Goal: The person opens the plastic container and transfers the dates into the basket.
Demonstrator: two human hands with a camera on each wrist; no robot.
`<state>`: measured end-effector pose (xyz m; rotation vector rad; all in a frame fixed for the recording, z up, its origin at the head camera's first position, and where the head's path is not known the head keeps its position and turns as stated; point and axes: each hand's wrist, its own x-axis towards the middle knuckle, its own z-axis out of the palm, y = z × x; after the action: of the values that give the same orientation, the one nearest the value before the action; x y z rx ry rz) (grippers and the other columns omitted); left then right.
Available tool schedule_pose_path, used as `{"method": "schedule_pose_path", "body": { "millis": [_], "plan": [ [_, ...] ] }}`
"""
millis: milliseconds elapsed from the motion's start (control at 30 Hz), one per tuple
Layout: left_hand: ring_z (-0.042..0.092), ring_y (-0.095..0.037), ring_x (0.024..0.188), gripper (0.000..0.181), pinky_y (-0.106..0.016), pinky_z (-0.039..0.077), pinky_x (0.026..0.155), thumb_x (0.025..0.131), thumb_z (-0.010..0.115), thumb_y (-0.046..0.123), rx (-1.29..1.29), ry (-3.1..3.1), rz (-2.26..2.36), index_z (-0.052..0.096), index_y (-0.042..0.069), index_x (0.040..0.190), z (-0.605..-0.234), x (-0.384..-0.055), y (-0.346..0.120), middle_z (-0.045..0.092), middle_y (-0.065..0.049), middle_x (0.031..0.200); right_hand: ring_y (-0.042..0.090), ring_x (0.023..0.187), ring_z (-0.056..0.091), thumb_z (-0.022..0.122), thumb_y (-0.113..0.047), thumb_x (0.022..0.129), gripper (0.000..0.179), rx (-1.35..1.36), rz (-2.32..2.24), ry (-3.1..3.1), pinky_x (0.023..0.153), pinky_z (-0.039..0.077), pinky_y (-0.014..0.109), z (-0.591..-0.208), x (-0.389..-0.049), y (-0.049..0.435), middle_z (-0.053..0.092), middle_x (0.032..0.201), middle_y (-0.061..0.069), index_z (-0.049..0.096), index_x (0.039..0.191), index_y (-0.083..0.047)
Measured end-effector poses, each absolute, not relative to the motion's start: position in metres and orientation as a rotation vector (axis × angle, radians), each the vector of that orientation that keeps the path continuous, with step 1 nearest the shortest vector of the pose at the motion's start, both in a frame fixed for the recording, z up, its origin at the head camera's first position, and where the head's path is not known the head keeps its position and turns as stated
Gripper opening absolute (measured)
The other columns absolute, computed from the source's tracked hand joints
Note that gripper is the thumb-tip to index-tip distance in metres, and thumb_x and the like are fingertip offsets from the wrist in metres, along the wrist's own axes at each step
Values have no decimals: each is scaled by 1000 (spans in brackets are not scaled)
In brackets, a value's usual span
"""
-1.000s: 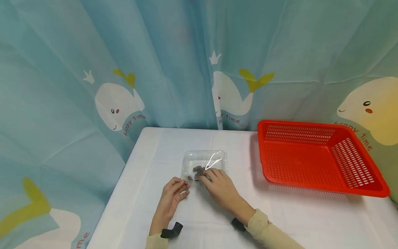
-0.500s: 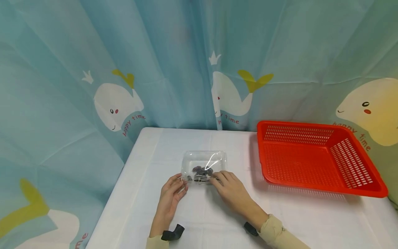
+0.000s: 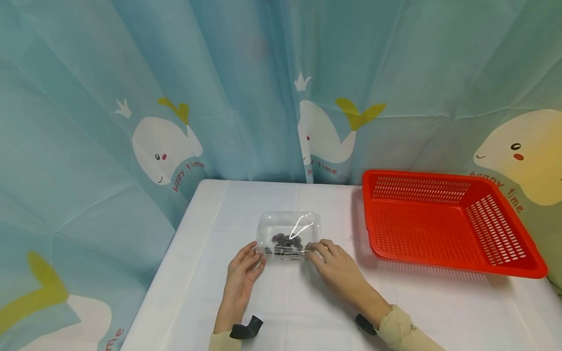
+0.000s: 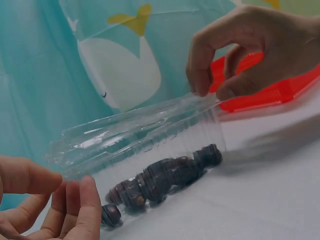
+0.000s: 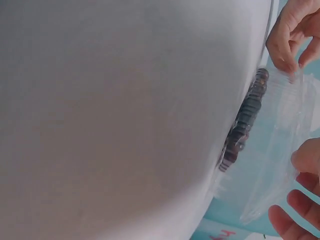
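Over the tabletop (image 3: 281, 302), your left hand (image 3: 240, 275) and right hand (image 3: 340, 270) pinch the near corners of the box (image 3: 287, 222), fingers nearly closed on its clear rim, dark lumps (image 3: 286, 241) inside.

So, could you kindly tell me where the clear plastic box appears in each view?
Head: the clear plastic box is just below centre, between the left hand and the right hand.
Left wrist: the clear plastic box slants across the middle, rising towards the right.
Right wrist: the clear plastic box is tilted at the right side.
Shared landmark: the dark pieces inside.
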<state>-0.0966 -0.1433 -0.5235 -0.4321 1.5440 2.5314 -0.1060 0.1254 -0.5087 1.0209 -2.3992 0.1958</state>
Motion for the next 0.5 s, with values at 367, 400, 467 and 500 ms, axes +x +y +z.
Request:
{"method": "schedule_pose_path", "body": {
  "millis": [367,400,467,500],
  "plan": [
    [59,-19,115,47,-33,53,103,96,54,-1,-453,1533,2551,44,1,142,-523,-97,-142,55,-10,128,24,105,59,58,-3,85,31,1035,223,-2418,76,56,34,-508,-107,140,60,114,9,61,115,-7],
    [59,-18,115,47,-32,53,103,96,54,-1,-454,1535,2548,44,1,142,-523,-97,-142,54,-10,129,24,104,59,56,-3,85,30,1042,212,-2414,75,56,33,-508,-108,141,61,112,8,61,114,-7],
    [59,-18,115,48,-32,53,104,96,54,-1,-454,1535,2548,44,1,143,-523,-97,-142,54,-10,130,23,103,59,56,-3,85,28,1053,185,-2402,75,56,32,-507,-110,143,61,110,6,62,112,-8],
    [59,-18,116,47,-32,53,104,96,54,-1,-455,1533,2548,44,1,142,-523,-97,-142,54,-10,130,23,103,59,57,-2,85,28,1060,172,-2398,75,56,31,-506,-111,143,62,110,6,62,112,-8]
  ]
}}
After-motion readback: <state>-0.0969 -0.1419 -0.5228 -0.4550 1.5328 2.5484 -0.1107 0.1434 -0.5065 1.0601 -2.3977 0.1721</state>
